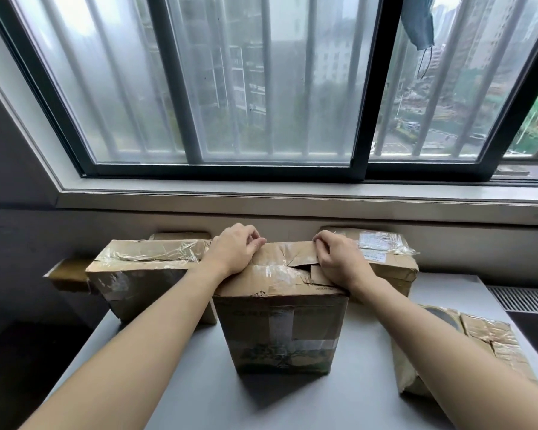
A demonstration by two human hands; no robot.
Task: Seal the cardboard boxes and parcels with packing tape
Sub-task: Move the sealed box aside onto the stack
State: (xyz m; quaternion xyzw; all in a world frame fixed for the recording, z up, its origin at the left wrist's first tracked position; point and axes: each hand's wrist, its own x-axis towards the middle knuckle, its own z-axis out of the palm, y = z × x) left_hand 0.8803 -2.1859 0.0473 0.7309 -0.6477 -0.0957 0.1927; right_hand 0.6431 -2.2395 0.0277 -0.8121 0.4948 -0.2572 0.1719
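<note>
A tall worn cardboard box (pixel 280 330) stands upright in the middle of the grey table (pixel 199 383), with old tape on its torn top flaps. My left hand (pixel 233 252) rests on the box's top left, its fingers curled over the far edge of the flap. My right hand (pixel 336 259) lies on the top right, its fingers curled on the flap's far edge too. A roll of packing tape (pixel 441 315) lies at the right, partly hidden behind my right forearm.
A taped box (pixel 143 274) sits to the left and another with a label (pixel 385 256) behind on the right. A crumpled taped parcel (pixel 491 339) lies at the right front. The window sill (pixel 292 197) and wall stand close behind. A floor vent (pixel 522 299) is at the right.
</note>
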